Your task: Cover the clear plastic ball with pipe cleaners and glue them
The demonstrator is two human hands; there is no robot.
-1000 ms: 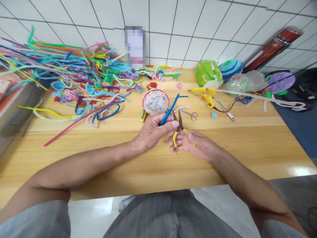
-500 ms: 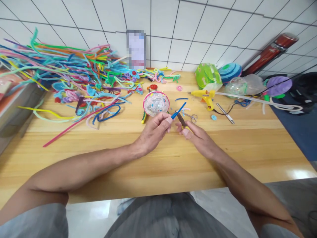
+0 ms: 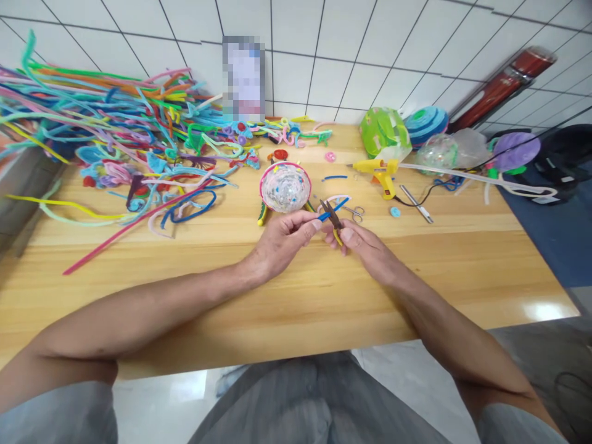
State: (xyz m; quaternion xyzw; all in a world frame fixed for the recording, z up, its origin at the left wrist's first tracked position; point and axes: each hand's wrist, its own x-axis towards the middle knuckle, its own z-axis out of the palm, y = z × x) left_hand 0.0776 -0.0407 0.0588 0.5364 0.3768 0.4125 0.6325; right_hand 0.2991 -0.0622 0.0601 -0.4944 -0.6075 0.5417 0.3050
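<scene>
Between the fingers and thumb of my left hand (image 3: 293, 237) is a short blue pipe cleaner (image 3: 341, 203), its free end pointing up to the right. My right hand (image 3: 365, 243) grips pliers with yellow handles (image 3: 334, 221). Their dark jaws are parted around the pipe cleaner, just beyond my left fingertips. Directly behind my left hand sits a round, glittery bowl-like piece (image 3: 285, 188) with a pink rim. A yellow-and-green handle (image 3: 262, 214) pokes out at its left side. Another short blue piece (image 3: 335, 178) lies behind the pliers, and small scissors (image 3: 357, 214) rest to their right.
Many coloured pipe cleaners (image 3: 115, 111) are heaped at the left. A yellow glue gun (image 3: 377, 171) lies right of centre, beside a pen-like tool (image 3: 416, 203). Farther right are a green package (image 3: 383, 132), a blue coil (image 3: 426, 126) and a red flask (image 3: 504, 89) against the tiled wall.
The pliers' jaws have opened and come around the blue pipe cleaner, where before they were beside it. The whole view has shifted slightly.
</scene>
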